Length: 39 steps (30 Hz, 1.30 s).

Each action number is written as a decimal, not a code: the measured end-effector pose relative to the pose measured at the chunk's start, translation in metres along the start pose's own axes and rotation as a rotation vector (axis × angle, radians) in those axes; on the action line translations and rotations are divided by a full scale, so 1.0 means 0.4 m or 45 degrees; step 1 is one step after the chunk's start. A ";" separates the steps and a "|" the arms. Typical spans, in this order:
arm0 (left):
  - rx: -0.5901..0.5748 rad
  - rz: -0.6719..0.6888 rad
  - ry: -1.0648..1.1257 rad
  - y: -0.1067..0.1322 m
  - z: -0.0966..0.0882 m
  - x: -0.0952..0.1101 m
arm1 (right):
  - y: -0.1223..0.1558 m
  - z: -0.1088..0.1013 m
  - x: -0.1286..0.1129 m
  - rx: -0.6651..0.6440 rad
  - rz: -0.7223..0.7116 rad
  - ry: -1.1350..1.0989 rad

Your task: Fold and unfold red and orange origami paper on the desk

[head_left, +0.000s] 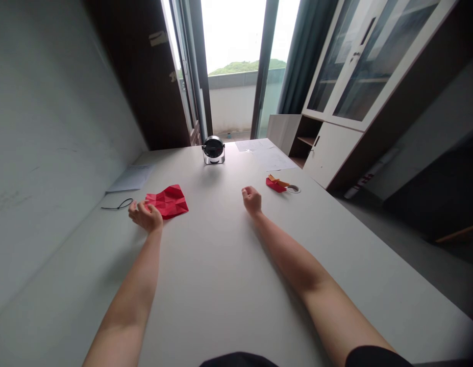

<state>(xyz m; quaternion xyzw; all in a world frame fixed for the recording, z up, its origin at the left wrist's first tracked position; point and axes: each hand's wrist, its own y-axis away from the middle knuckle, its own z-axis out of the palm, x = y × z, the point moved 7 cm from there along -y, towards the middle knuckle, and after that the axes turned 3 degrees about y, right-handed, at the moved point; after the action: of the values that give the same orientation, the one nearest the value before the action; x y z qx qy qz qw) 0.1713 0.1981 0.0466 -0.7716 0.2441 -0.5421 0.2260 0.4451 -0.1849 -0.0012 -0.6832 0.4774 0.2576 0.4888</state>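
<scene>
A creased sheet of red paper [170, 202] lies on the left half of the white table, covered with fold lines. My left hand [145, 216] is at its lower left edge and hides that corner. Its fingers are loosely bent and apart, and I see no firm grip on the sheet. My right hand [252, 200] rests in a closed fist on the table, right of centre, with nothing visible in it. To the right of that fist lies a folded red paper piece [275, 186], with an orange item [278, 180] on it and a white tape roll [293, 189] beside it.
A black cable tie or cord loop [123, 204] lies left of my left hand. White papers [132, 178] are against the left wall, and more sheets [272, 157] lie far right. A round black-and-silver device [214, 150] stands at the table's far end. Cabinets [335, 148] stand beyond the right edge.
</scene>
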 end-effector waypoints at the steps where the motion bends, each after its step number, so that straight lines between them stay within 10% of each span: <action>1: -0.062 0.082 0.040 0.008 0.007 0.024 | -0.018 -0.042 0.007 0.104 -0.050 0.136; 8: -0.561 0.444 0.243 0.123 0.095 0.138 | -0.081 -0.297 0.188 0.692 0.333 0.670; 16: -0.891 0.641 0.296 0.229 0.139 0.209 | -0.113 -0.263 0.258 0.395 0.392 0.701; 28: -0.952 0.683 0.325 0.257 0.146 0.235 | 0.086 0.060 -0.133 -0.452 -0.861 0.321; 39: -1.009 0.775 0.149 0.277 0.159 0.231 | 0.200 0.109 -0.243 -0.692 -1.061 0.163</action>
<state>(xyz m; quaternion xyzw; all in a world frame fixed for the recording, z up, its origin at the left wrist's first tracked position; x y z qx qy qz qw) 0.2440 0.0597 0.0260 -0.6602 0.6576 -0.3596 0.0495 0.3377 -0.1115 0.0277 -0.9330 0.1084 0.1130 0.3241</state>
